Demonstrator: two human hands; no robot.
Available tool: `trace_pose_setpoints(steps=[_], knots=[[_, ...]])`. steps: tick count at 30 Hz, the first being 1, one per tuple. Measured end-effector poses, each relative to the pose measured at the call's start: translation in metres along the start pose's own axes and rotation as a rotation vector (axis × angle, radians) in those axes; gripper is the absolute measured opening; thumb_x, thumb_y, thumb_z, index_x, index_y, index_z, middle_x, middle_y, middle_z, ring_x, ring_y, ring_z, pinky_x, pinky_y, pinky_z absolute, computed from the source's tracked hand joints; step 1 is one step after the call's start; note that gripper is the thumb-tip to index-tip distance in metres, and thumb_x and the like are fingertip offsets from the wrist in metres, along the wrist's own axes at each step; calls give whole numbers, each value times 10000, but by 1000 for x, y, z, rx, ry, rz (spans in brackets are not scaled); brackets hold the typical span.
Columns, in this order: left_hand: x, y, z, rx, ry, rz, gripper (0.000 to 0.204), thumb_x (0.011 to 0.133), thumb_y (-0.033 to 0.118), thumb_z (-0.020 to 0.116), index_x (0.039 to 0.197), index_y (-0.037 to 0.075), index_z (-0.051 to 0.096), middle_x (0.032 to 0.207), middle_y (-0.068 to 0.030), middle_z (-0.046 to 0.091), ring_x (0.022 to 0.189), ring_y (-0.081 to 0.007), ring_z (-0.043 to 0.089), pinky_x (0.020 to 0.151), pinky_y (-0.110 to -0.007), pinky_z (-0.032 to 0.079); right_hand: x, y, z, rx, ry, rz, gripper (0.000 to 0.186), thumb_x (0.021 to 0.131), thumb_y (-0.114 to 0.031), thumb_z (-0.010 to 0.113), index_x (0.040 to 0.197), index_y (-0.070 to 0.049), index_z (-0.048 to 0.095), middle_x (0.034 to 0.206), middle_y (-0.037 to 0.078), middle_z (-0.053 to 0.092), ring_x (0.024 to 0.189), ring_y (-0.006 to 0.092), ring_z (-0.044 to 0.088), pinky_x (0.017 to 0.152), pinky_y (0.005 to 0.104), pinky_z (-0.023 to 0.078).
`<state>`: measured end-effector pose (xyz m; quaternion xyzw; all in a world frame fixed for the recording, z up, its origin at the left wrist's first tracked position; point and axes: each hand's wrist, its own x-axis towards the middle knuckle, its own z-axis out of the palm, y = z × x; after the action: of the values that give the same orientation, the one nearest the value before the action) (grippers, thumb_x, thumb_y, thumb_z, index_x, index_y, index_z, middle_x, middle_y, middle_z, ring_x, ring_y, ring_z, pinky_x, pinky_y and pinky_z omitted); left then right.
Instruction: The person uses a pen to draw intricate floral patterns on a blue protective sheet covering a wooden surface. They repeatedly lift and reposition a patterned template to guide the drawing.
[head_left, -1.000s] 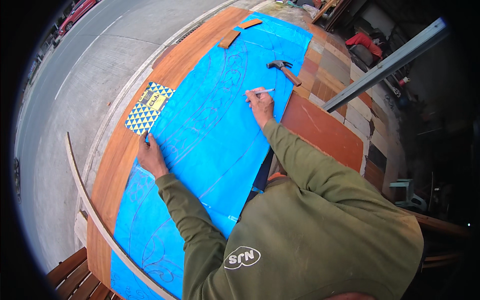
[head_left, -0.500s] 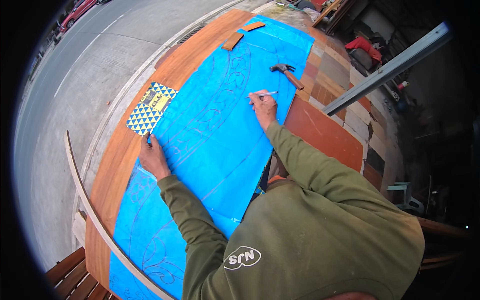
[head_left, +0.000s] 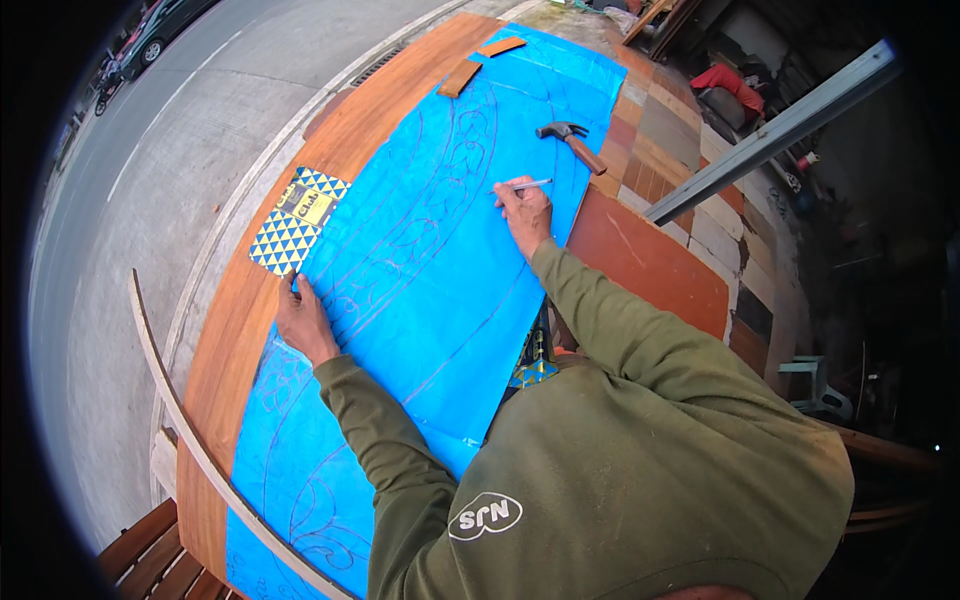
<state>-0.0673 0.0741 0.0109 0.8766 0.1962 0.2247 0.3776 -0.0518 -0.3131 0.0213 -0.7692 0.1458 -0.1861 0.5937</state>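
My right hand (head_left: 524, 215) grips a slim pen (head_left: 535, 183) over a blue sheet (head_left: 430, 340) marked with purple scrolls and curved lines. My left hand (head_left: 306, 320) rests on the sheet's left side, fingers loosely apart, tips at the lower edge of a blue-and-yellow checked card (head_left: 283, 243). A claw hammer (head_left: 581, 150) lies on the sheet above my right hand. Two small wooden blocks (head_left: 460, 78) sit near its far end. The sheet covers much of a long curved wooden board (head_left: 210, 400).
A long thin curved strip (head_left: 175, 400) crosses the near left. A slanted metal post (head_left: 770, 130) stands at right beside a red-brown panel (head_left: 645, 270) and patchwork tiles. Behind are a plastic stool (head_left: 820, 385), red cloth and clutter. A road runs along the left, with a dark vehicle (head_left: 150, 35).
Both hands are almost where they were, the right shifted only slightly. On the road, a red car has left view, and a dark vehicle and a motorcycle now show.
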Motion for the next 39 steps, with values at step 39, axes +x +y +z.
trace_pose_setpoints(steps=[39], knots=[[-2, 7, -3, 12, -23, -34, 387, 1030, 340, 665, 1314, 95, 760, 717, -101, 649, 683, -229, 626, 655, -425, 453, 0, -5, -1, 49, -5, 30, 265, 1016, -299, 728, 1001, -40, 674, 828, 57, 718, 684, 108, 635, 572, 312, 506]])
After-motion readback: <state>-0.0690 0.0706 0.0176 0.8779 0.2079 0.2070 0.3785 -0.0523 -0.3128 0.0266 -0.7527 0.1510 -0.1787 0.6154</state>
